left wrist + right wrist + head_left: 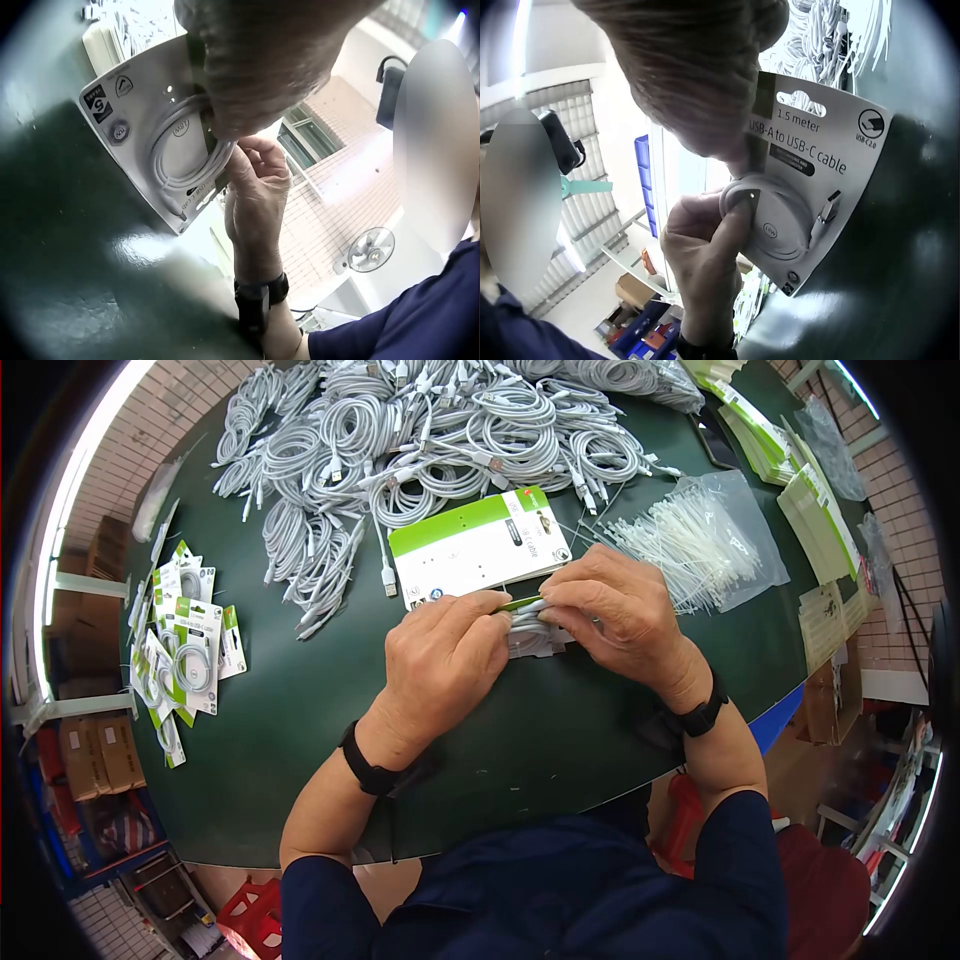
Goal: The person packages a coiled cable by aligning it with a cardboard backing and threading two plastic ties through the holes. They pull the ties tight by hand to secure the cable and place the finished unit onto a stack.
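Two hands — the left hand [440, 655] and the right hand [622, 618] — meet at one coiled cable [530, 624], each pinching it narrowly between thumb and fingers against one card [841, 178]. Two black bands [372, 762] circle the wrists. Farther out on the worktop [260, 780] are one stack of green-and-white cards [465, 553], one clear bag of white zip ties [690, 550] and one dark phone [714, 436]. The heaped loose cables [355, 430] and the carded cables [195, 650] at the left overlap too much to count.

From the head, fingers hide most of the held card, and the top edge cuts off the heap. Both wrist views blur the nearest hand, so its fingertips are hard to make out.

The held cable sits between the two hands' fingertips — just in front of the card stack's near edge — touching both hands.
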The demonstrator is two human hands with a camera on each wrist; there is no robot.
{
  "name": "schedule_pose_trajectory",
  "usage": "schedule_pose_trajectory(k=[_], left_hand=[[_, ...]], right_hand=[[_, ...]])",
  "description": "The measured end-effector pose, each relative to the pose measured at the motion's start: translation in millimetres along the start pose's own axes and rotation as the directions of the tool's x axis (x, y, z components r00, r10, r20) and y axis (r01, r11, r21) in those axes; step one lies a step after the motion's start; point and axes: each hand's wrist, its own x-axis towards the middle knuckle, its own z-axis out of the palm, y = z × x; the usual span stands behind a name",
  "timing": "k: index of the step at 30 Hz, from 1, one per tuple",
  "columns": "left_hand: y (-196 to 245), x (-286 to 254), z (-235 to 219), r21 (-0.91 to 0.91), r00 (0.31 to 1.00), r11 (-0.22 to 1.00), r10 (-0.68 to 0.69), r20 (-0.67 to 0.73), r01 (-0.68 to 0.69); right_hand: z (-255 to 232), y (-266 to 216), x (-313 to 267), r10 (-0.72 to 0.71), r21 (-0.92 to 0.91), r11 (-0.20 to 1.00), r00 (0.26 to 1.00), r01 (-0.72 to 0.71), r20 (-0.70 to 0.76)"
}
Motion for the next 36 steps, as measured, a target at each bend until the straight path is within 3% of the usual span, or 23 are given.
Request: schedule_pose_trajectory(k=[3, 21, 24, 28, 32, 36], left_hand=[[-3.9, 0.0, 1.2, -0.033, 1.000, 0.999, 0.005, -0.021, -0.006], [-7.0, 3.4, -2.3, -0.097, 0.998, 0.995, 0.043, 0.036, -0.039], [-5.5, 3.7, -4.0, -0.083, 0.997, 0.995, 0.061, 0.039, -0.058], [0.6, 3.2, -6.7, -0.108, 0.996, 0.992, 0.073, 0.054, -0.067], [9.9, 2.5, -1.9, -0.144, 0.993, 0.984, 0.114, 0.036, -0.107], [15.1, 1.0, -1.4, -0.156, 0.990, 0.981, 0.129, 0.057, -0.118]], right_hand=[[3.0, 0.1, -3.2, 0.007, -0.013, 1.000, 0.999, -0.007, -0.051], [-4.9, 0.9, 1.0, 0.050, 0.049, 0.998, 0.999, -0.050, 0.006], [-14.1, 4.6, 3.2, 0.105, 0.077, 0.992, 0.991, -0.098, -0.080], [-32.8, 19.6, 5.0, 0.430, 0.118, 0.903, 0.882, -0.414, -0.192], [-44.5, 43.1, -6.3, 0.613, -0.198, 0.781, 0.787, -0.592, 0.065], [-41.3, 50.1, -14.5, 0.665, -0.426, 0.723, 0.716, -0.544, 0.213]])
